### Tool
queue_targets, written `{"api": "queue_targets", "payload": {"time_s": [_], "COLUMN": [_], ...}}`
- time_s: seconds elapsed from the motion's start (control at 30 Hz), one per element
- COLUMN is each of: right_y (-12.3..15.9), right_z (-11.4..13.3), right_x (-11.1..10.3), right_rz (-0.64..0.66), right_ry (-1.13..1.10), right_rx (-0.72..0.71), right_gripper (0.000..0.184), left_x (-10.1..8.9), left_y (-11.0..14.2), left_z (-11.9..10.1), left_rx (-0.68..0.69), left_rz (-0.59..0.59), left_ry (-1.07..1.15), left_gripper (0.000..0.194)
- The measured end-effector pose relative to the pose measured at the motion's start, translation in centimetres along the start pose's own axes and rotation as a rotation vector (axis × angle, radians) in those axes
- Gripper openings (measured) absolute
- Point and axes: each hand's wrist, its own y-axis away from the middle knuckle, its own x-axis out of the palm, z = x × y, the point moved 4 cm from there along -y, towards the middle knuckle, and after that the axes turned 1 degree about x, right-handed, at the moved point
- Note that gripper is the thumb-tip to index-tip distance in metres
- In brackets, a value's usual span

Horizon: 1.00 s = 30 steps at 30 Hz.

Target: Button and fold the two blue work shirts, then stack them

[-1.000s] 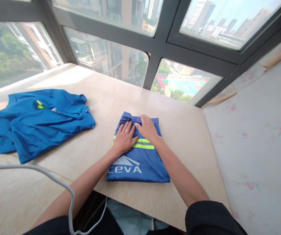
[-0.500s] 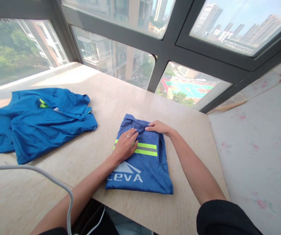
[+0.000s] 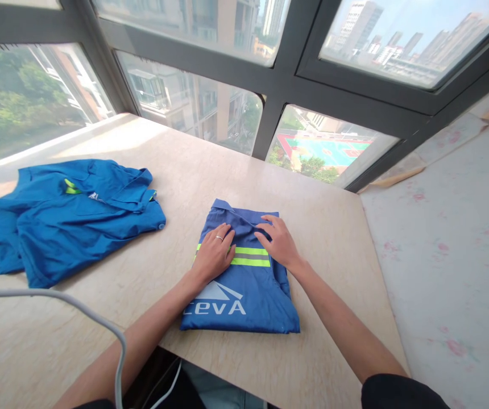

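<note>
In the head view a folded blue work jacket (image 3: 248,309) lies on the pale stone-patterned surface. It bears a yellow-green and grey stripe and white "CEVA" lettering. My left hand (image 3: 214,253), a ring on one finger, rests flat on the jacket's left part, across the stripe. Over its upper right corner is my right hand (image 3: 281,241), fingers apart and curved towards the cloth near the fold. I cannot tell whether those fingertips touch it.
A second, brighter blue garment (image 3: 74,221) lies loosely crumpled at the left. A white cable (image 3: 86,312) crosses the lower left. Grey-framed windows (image 3: 287,85) border the far side, and a flower-patterned wall (image 3: 449,255) stands at the right.
My right hand has shifted from the jacket's top edge slightly nearer, and its fingers have spread. The top right corner of the cloth now shows. My left hand stays on the jacket.
</note>
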Motion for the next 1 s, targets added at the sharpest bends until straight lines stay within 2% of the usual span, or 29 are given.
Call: {"api": "queue_targets", "payload": {"time_s": [0.1,0.2,0.4,0.57,0.67,0.77,0.87,1.0], "right_y": [-0.3,-1.0,-1.2,-0.1,0.3,0.4,0.2,0.3], "right_z": [-2.3,-4.0,-6.1,-6.3,-6.5,-6.7,-6.6,-6.5], "right_x": [0.3,0.5,1.1,2.3,2.4,2.2,2.0,1.7], "right_rz": [0.090,0.230,0.085,0.018,0.073,0.152,0.202,0.189], "right_ry": [-0.066,-0.165,-0.398,-0.473,-0.563,-0.620,-0.675,-0.719], "right_rx": [0.281,0.436,0.620,0.656,0.703,0.710,0.707,0.755], "right_gripper": [0.024,0.029,0.022,0.026,0.040,0.054,0.054,0.051], "left_x": [0.1,0.1,-0.1,-0.8,-1.4,-1.4,-0.9,-0.2], "left_y": [-0.1,-0.1,0.1,0.2,0.3,0.0,-1.0,-3.4], "left_z": [0.0,0.0,0.3,0.7,0.3,-0.6,-0.8,0.1], "left_rx": [-0.005,-0.006,-0.006,-0.062,-0.070,0.001,-0.003,-0.115], "left_rz": [0.011,-0.001,-0.053,-0.033,0.028,0.117,0.157,0.128], "left_ry": [-0.011,0.005,0.032,0.000,-0.064,-0.095,-0.110,-0.135], "left_gripper": [0.041,0.040,0.037,0.045,0.055,0.064,0.071,0.077]}}
